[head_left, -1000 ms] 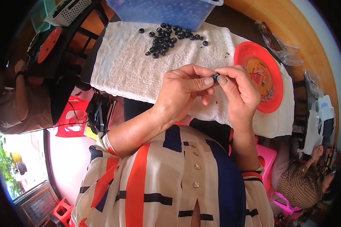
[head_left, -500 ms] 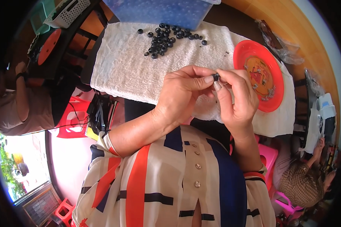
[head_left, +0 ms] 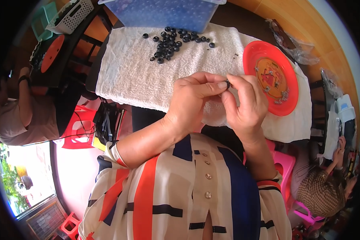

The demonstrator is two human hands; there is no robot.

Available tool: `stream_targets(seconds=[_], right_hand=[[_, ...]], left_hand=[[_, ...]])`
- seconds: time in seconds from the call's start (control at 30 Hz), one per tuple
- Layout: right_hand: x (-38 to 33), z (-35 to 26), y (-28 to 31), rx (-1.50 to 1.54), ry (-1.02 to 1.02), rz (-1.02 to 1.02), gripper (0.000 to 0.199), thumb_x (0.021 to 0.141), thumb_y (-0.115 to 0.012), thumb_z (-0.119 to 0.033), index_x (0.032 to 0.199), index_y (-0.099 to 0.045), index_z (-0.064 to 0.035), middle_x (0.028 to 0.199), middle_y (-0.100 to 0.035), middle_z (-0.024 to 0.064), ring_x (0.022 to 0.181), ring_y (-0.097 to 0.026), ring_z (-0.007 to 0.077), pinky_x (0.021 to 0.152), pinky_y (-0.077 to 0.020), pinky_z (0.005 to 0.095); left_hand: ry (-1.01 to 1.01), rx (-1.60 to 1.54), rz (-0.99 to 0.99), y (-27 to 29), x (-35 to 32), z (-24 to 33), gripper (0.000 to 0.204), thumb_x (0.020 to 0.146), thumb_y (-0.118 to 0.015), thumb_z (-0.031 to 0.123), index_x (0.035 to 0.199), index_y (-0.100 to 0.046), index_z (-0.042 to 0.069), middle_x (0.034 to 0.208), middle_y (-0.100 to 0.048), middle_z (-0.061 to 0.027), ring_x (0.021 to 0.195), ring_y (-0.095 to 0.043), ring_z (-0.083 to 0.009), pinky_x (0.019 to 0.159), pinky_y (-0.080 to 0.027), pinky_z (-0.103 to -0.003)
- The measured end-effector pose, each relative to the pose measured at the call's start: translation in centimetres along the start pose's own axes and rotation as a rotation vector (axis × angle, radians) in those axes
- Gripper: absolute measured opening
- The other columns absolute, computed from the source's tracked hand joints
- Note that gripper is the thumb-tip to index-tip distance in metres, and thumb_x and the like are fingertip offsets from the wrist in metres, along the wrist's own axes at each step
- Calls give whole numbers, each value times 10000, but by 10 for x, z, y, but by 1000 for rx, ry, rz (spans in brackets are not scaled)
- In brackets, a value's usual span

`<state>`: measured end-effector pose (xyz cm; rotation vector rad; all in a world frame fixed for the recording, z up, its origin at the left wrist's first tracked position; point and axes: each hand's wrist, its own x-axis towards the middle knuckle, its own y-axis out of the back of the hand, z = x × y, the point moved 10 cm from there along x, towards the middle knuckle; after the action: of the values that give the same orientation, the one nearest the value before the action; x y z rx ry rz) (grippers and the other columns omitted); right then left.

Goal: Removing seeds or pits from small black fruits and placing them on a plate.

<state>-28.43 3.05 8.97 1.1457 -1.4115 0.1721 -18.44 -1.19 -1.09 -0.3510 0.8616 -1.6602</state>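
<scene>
My left hand (head_left: pixel 191 93) and my right hand (head_left: pixel 247 101) meet above the near edge of a white towel (head_left: pixel 128 60). Between their fingertips is a small dark bead (head_left: pixel 227 84), mostly covered by the thumbs and fingers. Both hands pinch it, the left from one side and the right from the other. Farther back on the towel lies a loose heap of black round beads (head_left: pixel 168 45), several with visible holes. To the right of my right hand sits a red plate (head_left: pixel 290 105) with small silvery pieces (head_left: pixel 282 97) in it.
A clear bluish bin full of round beads (head_left: pixel 160 14) stands behind the heap. Crumpled plastic bags (head_left: pixel 300 52) lie at the table's far right. Another person (head_left: pixel 32 108) sits at the left near a white basket (head_left: pixel 72 16); a second person (head_left: pixel 322 192) is at the lower right.
My right thumb and fingers have closed in around the bead, hiding more of it. The towel, heap and plate appear shifted very slightly in the picture.
</scene>
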Motion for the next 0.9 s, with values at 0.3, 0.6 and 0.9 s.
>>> stream_targets(seconds=[0.3, 0.6, 0.9], right_hand=[[9, 10, -1, 316, -166, -183, 214, 841, -588, 105, 1036, -628, 25, 868, -594, 150, 746, -626, 311, 644, -494, 359], [6, 10, -4, 189, -200, -130, 213, 796, -577, 116, 986, -613, 28, 823, -566, 149, 683, -598, 309, 600, -473, 369], [1, 0, -9, 90, -109, -97, 282, 733, -680, 60, 1001, -612, 3, 795, -545, 125, 670, -580, 311, 567, -454, 405]], left_hand=[[-34, 99, -40, 7, 3, 3, 135, 897, -669, -7, 1011, -665, -78, 892, -681, -120, 753, -614, -169, 705, -497, -283], [-11, 56, 11, 9, 1, -4, 105, 892, -681, -10, 978, -664, -68, 847, -677, -117, 648, -593, -161, 621, -488, -267], [-1, -33, 24, 5, -2, -6, 97, 907, -665, 0, 975, -661, -69, 873, -677, -112, 764, -626, -160, 723, -504, -286]])
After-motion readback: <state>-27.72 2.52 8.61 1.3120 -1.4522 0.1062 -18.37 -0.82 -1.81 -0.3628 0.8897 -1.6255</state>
